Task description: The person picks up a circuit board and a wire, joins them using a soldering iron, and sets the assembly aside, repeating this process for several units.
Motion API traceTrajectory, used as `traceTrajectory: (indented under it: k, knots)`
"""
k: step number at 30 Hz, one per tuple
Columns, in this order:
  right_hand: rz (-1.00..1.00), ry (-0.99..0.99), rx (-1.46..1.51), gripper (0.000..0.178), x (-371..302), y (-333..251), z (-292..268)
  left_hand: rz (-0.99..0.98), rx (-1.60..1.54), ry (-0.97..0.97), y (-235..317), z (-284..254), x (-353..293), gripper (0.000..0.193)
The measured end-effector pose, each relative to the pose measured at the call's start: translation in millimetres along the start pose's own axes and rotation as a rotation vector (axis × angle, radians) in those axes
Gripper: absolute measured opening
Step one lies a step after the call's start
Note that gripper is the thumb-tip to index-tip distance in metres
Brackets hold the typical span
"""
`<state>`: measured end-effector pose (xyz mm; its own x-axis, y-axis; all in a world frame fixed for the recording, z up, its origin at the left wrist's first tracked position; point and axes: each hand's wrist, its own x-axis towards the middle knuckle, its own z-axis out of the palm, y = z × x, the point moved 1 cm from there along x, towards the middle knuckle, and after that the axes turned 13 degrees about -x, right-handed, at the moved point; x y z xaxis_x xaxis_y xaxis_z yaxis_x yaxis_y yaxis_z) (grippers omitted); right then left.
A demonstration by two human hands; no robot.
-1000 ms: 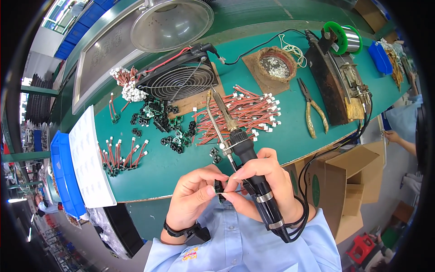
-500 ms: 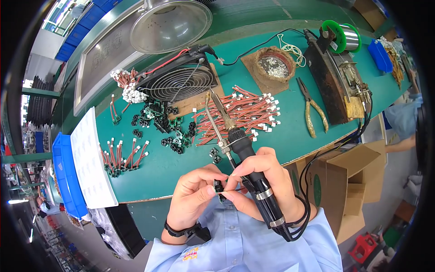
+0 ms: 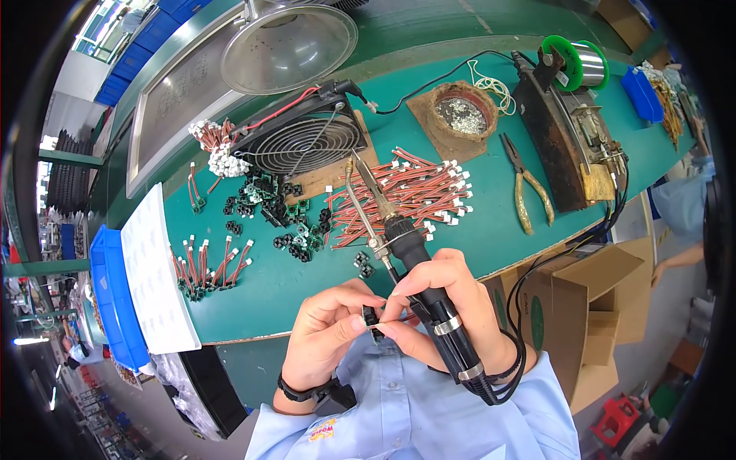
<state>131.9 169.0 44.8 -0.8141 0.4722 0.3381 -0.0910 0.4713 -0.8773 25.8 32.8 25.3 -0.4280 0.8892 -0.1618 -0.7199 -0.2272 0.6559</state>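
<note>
Close to my body, my left hand [image 3: 326,331] pinches a small dark circuit board [image 3: 371,317] between thumb and fingers. My right hand [image 3: 460,305] is wrapped around the black handle of a soldering iron [image 3: 408,244] with a thin metal feed tube along it. Its tip points away from me, toward the fan. The right thumb and fingertips also meet at the board; a thin wire seems to lie there, though the fingers hide most of it. Beyond the hands lie a heap of red wire leads with white connectors [image 3: 402,201] and a pile of small boards [image 3: 268,201].
A black fan [image 3: 303,146] stands at the back, beside a metal lamp hood [image 3: 291,47]. Pliers [image 3: 529,188], a solder-scrap bowl [image 3: 468,111], a metal feeder box [image 3: 553,142] and a solder spool [image 3: 586,63] are to the right. Wired boards [image 3: 205,274] lie left, near white sheets [image 3: 157,264].
My hands keep nearly the same place and hold. The board between the fingertips has tilted slightly. At the right edge, another person's arm has shifted.
</note>
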Motion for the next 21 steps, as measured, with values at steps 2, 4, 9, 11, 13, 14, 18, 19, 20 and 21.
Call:
traceTrajectory:
  k: [2, 4, 9, 11, 13, 14, 18, 19, 20, 21]
  knots:
    - [0.005, -0.003, 0.0, 0.047, -0.9, -1.0, 0.0, -0.003, 0.001, 0.0, -0.2, -0.8, -1.3, 0.022]
    - [-0.011, -0.006, -0.012, 0.046, 0.5, -1.9, -1.2, -0.009, 0.025, -0.002, 0.3, -2.5, -2.7, 0.022]
    - [-0.034, -0.033, -0.051, 0.045, 6.1, 1.9, -5.2, -0.037, 0.039, 0.008, 2.3, 1.4, 1.3, 0.02]
    - [-0.035, -0.047, -0.056, 0.045, 10.9, 5.6, -8.3, -0.057, 0.066, 0.011, 6.9, 2.5, 6.9, 0.02]
    - [-0.026, -0.093, -0.083, 0.044, 10.5, 8.1, -10.2, -0.101, 0.121, 0.021, 10.5, 1.8, 6.5, 0.019]
    - [-0.027, -0.116, -0.098, 0.044, 12.2, 8.5, -11.3, -0.095, 0.12, 0.023, 12.4, 2.6, 7.3, 0.019]
    - [-0.073, -0.101, -0.187, 0.038, 19.2, -3.1, -16.0, -0.034, 0.25, -0.011, 27.2, 12.8, 6.5, 0.019]
    - [-0.102, -0.083, -0.236, 0.038, 16.5, -5.5, -19.1, -0.073, 0.323, 0.016, 26.2, 15.1, 4.6, 0.019]
    - [-0.087, -0.072, -0.259, 0.041, 13.0, 0.3, -17.6, -0.096, 0.401, 0.041, 23.1, 14.7, 8.4, 0.019]
    - [-0.077, -0.056, -0.286, 0.044, 10.3, 4.8, -18.1, -0.096, 0.389, 0.071, 19.2, 16.4, 9.5, 0.018]
